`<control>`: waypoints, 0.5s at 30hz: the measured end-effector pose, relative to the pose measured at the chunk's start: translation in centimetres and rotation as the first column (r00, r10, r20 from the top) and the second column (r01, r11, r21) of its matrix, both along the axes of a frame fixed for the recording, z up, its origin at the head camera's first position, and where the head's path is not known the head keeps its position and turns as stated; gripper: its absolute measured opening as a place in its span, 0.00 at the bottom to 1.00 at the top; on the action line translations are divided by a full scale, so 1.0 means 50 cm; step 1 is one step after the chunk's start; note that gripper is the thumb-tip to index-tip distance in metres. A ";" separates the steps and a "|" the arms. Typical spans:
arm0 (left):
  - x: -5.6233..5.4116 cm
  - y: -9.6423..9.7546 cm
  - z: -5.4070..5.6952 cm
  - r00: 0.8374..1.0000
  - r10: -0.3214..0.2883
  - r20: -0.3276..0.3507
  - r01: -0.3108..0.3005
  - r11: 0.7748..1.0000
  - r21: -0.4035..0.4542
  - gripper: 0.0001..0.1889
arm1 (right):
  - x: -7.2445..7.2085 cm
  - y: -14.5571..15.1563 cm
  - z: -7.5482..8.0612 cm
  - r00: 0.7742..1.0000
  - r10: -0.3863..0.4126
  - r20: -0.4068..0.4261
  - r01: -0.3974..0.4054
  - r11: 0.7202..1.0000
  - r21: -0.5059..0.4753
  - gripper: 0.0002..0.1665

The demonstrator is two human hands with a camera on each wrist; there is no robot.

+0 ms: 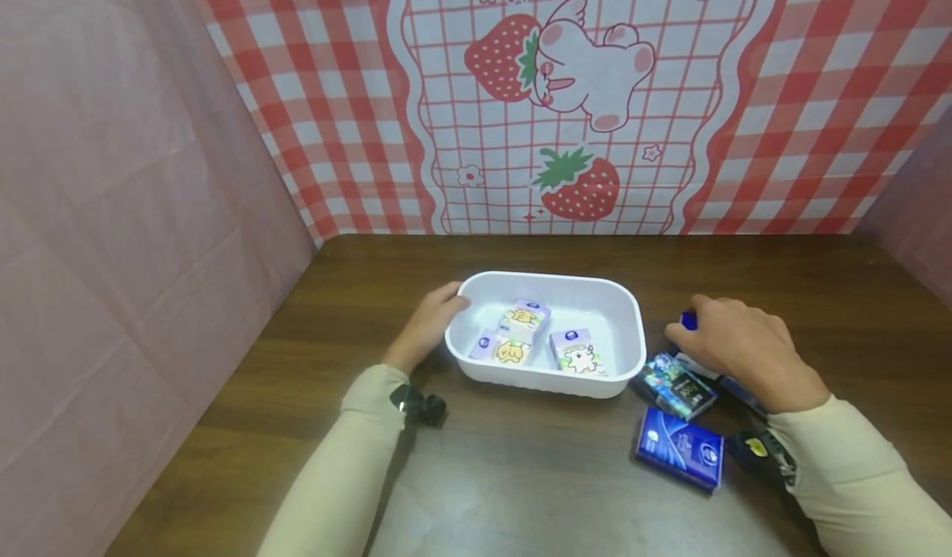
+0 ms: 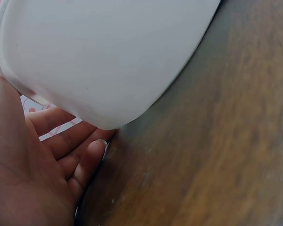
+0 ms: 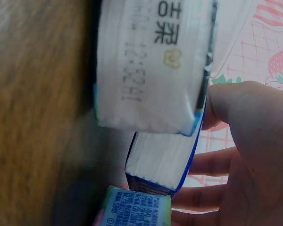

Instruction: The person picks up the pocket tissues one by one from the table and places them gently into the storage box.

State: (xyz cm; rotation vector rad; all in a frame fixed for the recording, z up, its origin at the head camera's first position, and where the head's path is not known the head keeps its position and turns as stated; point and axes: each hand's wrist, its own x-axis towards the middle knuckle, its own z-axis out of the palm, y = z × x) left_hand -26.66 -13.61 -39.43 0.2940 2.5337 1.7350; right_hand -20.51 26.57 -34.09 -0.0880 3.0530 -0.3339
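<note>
1. Blue tissue pack [image 1: 689, 320] lies beneath the right hand [image 1: 744, 342], to the right of the white tray [image 1: 546, 383] on the brown table [image 1: 521, 491].
2. Right thumb and fingers hold this pack between them. In the right wrist view the fingers [image 3: 210, 162] reach over its blue side, slightly spread — the fingertips are hidden behind it.
3. Left hand [image 1: 427, 326] holds the tray by its left end: the thumb is at the rim, while the other fingers [image 2: 63, 143] curl loosely outside the wall, close together.
4. Both forearms, in pale sleeves [image 1: 330, 474], come up from the near side. The right hand arches palm-down; the left reaches forward, its palm turned toward the tray.
5. Inside the tray sit three lilac packs [image 1: 578, 354] with cartoon animals, two of them touching at the left. Their lettering is too small to read.
6. Just beside the tray's right end, a colourful pack [image 1: 677, 385] bears a dark label, illegible here.
7. Nearer the person lies a flat blue pack [image 1: 680, 448] with pale swirls and a round logo.
8. Right wrist view: a white pack side [image 3: 151, 66] shows dark Chinese characters, a yellow flower and a stamped code — "12:52" seems legible.
</note>
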 end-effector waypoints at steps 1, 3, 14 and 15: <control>0.000 0.000 0.000 1.000 -0.001 -0.001 0.001 1.000 0.000 0.21 | 0.000 0.000 0.000 1.000 0.000 -0.002 0.000 1.000 0.001 0.48; -0.001 -0.001 -0.001 1.000 -0.004 -0.003 0.004 1.000 -0.001 0.21 | -0.001 0.000 0.000 1.000 -0.001 -0.003 0.001 1.000 0.001 0.48; 0.000 0.001 0.001 1.000 0.001 -0.029 -0.001 1.000 -0.013 0.21 | -0.001 0.000 0.001 1.000 0.014 -0.016 -0.014 1.000 0.000 0.46; 0.000 0.002 0.001 0.999 0.000 -0.032 -0.001 1.000 -0.016 0.21 | 0.000 0.000 0.001 1.000 0.014 -0.020 -0.014 1.000 -0.002 0.46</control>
